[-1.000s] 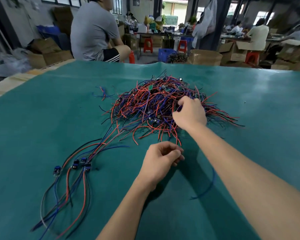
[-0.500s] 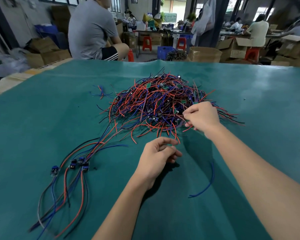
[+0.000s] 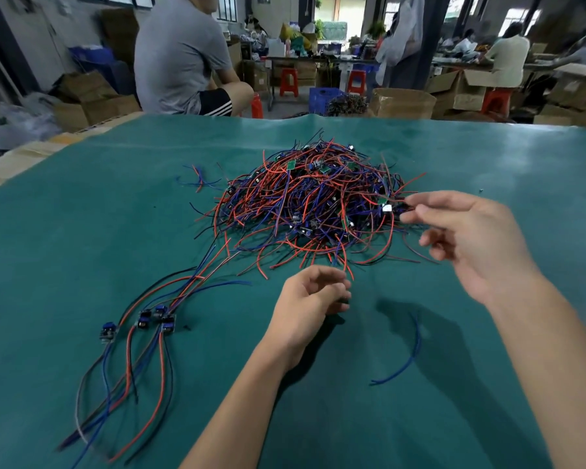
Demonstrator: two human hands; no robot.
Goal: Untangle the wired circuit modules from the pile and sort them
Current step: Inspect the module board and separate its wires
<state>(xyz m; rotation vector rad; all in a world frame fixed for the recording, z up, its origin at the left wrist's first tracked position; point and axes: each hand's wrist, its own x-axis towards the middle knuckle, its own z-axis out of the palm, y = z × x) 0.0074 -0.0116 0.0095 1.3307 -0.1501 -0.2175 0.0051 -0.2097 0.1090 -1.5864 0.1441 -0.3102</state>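
Note:
A tangled pile of red, blue and black wires with small green circuit modules (image 3: pixel 312 204) lies mid-table. To the front left, several sorted modules (image 3: pixel 149 319) lie side by side, their wires trailing toward me. My right hand (image 3: pixel 471 238) is at the pile's right edge, where thumb and index finger pinch a wired module (image 3: pixel 388 206) by its thin leads. My left hand (image 3: pixel 305 309) hovers at the pile's front edge with curled fingers. A red wire end reaches its fingertips, but I cannot tell whether it is held.
A green mat (image 3: pixel 82 231) covers the table. A loose blue wire (image 3: pixel 406 360) lies under my right forearm, and a few stray wires (image 3: pixel 197 179) sit left of the pile. A seated person (image 3: pixel 183 55) and cardboard boxes (image 3: pixel 403 103) are beyond the far edge.
My right hand has drawn back from the top of the pile to its right edge, pulling wires outward. My left hand stays in place with its fingers a little looser.

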